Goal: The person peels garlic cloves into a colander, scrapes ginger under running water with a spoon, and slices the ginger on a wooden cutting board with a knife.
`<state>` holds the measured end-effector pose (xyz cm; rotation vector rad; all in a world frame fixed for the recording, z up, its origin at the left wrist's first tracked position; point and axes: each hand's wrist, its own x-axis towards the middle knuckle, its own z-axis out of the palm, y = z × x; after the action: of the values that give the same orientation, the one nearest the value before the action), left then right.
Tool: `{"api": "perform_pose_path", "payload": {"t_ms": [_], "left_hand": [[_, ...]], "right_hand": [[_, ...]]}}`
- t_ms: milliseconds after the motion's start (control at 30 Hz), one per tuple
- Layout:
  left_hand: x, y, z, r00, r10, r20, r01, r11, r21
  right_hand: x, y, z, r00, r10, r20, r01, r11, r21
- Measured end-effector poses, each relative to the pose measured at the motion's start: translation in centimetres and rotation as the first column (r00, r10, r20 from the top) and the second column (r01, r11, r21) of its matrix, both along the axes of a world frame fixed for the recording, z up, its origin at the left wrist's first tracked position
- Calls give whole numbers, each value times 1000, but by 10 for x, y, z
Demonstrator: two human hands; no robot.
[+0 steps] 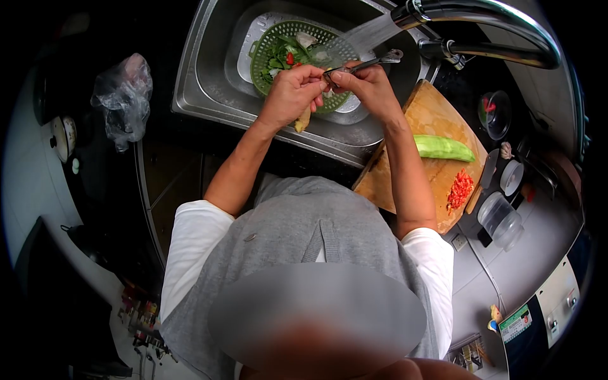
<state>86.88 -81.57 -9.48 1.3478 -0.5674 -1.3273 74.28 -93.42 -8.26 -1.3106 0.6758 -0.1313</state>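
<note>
My left hand is closed over the green colander, with a piece of ginger held beneath its fingers. In my right hand is a metal peeler, its handle pointing up to the right. The peeler's head meets the fingertips of my left hand, where a small item is too hidden to name. Leafy greens and red pepper pieces lie in the colander. Water runs from the faucet into it.
The colander sits in the steel sink. To the right, a cutting board bears a peeled green gourd, chopped red pepper and a knife. Clear containers stand beyond. A plastic bag lies left.
</note>
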Motion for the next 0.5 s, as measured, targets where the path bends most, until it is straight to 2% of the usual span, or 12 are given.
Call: {"api": "perform_pose_path", "payload": {"t_ms": [33, 100, 233, 333, 400, 433, 500], "left_hand": [[1, -1, -1, 1000, 8, -3, -8, 1000, -2], [4, -2, -1, 999, 16, -29, -16, 1000, -4], [7, -6, 4, 999, 14, -50, -14, 1000, -7], [7, -5, 3, 999, -31, -21, 32, 999, 15], [6, -6, 4, 999, -36, -17, 36, 999, 17], [6, -5, 5, 999, -40, -11, 40, 999, 18], [7, -5, 5, 998, -61, 0, 61, 997, 36]], "right_hand": [[1, 2, -1, 1000, 0, 0, 0, 1000, 0], [4, 7, -1, 995, -56, 81, 77, 957, -278], [6, 8, 7, 988, -77, 134, 102, 976, -192], [4, 3, 3, 994, -24, 104, 50, 965, -258], [5, -3, 4, 1000, 24, -10, -25, 986, -165], [6, -4, 2, 1000, 21, -10, -22, 986, -165], [7, -8, -1, 996, 89, -19, -91, 968, -236]]}}
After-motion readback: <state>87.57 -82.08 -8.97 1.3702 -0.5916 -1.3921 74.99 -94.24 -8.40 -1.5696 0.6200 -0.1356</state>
